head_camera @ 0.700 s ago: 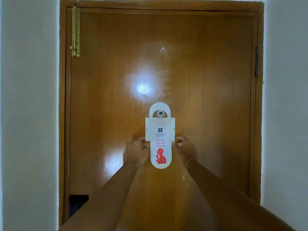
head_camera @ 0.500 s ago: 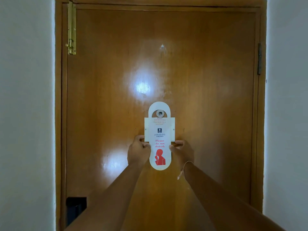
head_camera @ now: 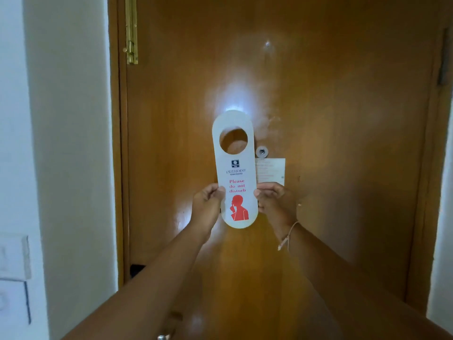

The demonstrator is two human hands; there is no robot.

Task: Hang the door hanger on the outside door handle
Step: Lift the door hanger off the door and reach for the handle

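A white door hanger (head_camera: 235,171) with a round hole at the top and red "Please do not disturb" print is held upright in front of a closed wooden door (head_camera: 343,143). My left hand (head_camera: 207,204) pinches its left edge. On the opposite edge, at the same height, my right hand (head_camera: 274,198) grips it. A small metal peephole (head_camera: 261,151) sits just right of the hanger's hole, with a white notice card (head_camera: 272,170) below it. A bit of shiny metal (head_camera: 162,336) shows at the bottom edge under my left forearm; I cannot tell whether it is a handle.
A brass bolt latch (head_camera: 131,33) is fixed at the door's upper left. A dark fitting (head_camera: 137,269) sits low on the door's left edge. White walls flank the frame, and the left wall carries a switch panel (head_camera: 14,258).
The door now looks closer and shifted right in view. The hanger has moved left off the peephole, which earlier showed through its hole. Both hands still hold it.
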